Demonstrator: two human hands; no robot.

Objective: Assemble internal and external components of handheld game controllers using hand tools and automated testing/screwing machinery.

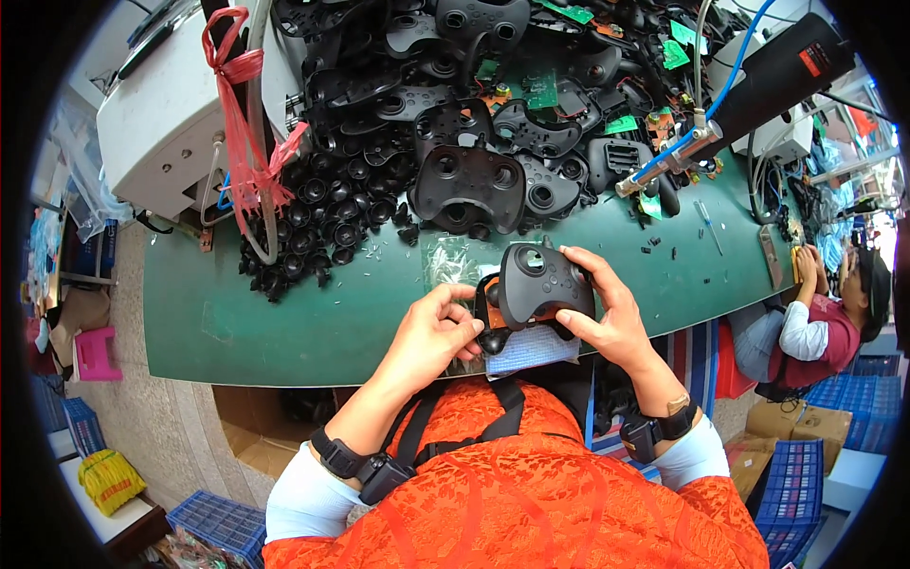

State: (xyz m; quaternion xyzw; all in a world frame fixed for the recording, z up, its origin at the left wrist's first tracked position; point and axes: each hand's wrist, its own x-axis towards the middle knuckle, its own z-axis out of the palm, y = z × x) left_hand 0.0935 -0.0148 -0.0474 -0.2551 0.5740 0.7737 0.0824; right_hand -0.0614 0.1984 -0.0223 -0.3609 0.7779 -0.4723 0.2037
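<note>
R hand (pixel 611 318) wrapped round the right side of a matte black plastic game controller (pixel 542 282), thumb on the near side, fingers over the far side. L hand (pixel 431 337) at its left grip, thumb + fingertips close together (can't tell if they actually pinch it). Controller's tilted, w/ an orange circuit board (pixel 495 318) showing btwn its shells, just above a folded blue-and-white cloth (pixel 531 349) at approx. the middle of the surface's near edge.

Surface = long dark green table (pixel 237 322). Big pile of black plastic controller shells (pixel 469 185) runs from mid-table toward the far edge; heap of small round black plastic caps (pixel 332 213) nr its left side. Black cylindrical tool (pixel 773 81) w/ thin blue hose (pixel 706 119) hangs over the right part.
</note>
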